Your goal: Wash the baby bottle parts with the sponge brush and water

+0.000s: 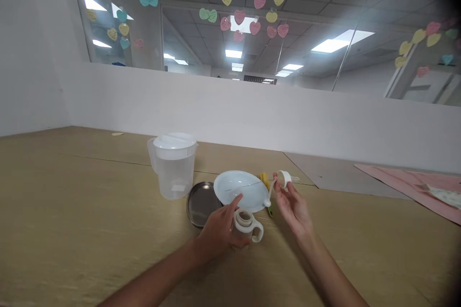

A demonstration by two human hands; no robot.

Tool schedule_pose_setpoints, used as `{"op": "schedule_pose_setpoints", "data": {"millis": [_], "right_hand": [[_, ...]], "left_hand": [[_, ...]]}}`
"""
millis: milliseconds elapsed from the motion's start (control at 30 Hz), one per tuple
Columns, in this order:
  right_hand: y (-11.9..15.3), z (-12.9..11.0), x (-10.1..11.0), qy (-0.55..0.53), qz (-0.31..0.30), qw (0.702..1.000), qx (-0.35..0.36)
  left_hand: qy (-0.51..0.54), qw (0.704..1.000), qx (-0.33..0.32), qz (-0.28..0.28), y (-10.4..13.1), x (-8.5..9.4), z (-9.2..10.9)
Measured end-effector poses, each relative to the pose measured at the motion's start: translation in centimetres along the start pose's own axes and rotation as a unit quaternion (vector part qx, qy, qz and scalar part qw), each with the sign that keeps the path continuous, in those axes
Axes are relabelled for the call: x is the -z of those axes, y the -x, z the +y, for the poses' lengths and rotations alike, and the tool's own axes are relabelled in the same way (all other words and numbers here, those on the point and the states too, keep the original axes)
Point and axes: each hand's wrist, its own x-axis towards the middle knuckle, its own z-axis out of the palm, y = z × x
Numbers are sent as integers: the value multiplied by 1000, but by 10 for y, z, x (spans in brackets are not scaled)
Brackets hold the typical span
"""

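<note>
My left hand [218,230] is wrapped round a small baby bottle [245,223] with a white side handle, its index finger stretched out past the rim. The bottle stands upright with its top uncovered. To the right, the fingers of my right hand [296,211] pinch a white bottle cap [284,179], tipped on its side, with a clear nipple pointing right. From the cap hangs a pale straw [272,191] with a weighted ball at its end, close to the rim of the light blue bowl [225,182]. Cap and bottle are apart.
A dark metal tray [202,204] lies left of the bowl, partly under its edge. Behind it stands a lidded clear pitcher [175,175]. Something yellow [264,179] shows behind the bowl. Pink cloth [399,180] lies at far right, before a white wall [230,110].
</note>
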Motion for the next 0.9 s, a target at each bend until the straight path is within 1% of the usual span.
{"op": "schedule_pose_setpoints", "data": {"millis": [100,200,300,433,533,600,667,733,800,833,900], "right_hand": [[-4,0,3,-38,36,999,-6],[-10,2,11,-37,50,998,1],[-17,6,18,8,45,999,21],[-19,17,25,120,11,990,76],[-16,24,25,243,-15,962,122],[-14,28,24,337,-34,930,141],[-13,29,24,412,-69,897,144],[-14,31,26,456,-112,872,134],[-16,32,29,480,-139,856,131],[-17,33,30,488,-141,851,133],[-19,33,34,500,-127,844,147]], "left_hand": [[0,1000,-11,3,0,-1,-2],[-1,1000,-10,-1,0,0,0],[-3,1000,-14,5,0,2,2],[-8,1000,-18,5,0,1,4],[-8,1000,-3,-6,0,3,6],[-9,1000,1,-16,0,4,8],[-15,1000,-2,-23,-1,6,9],[-24,999,-5,-24,-1,6,10],[-34,999,-11,-21,-1,6,10],[-38,999,-16,-20,-1,5,10],[-42,999,-22,-19,-2,4,9]]}}
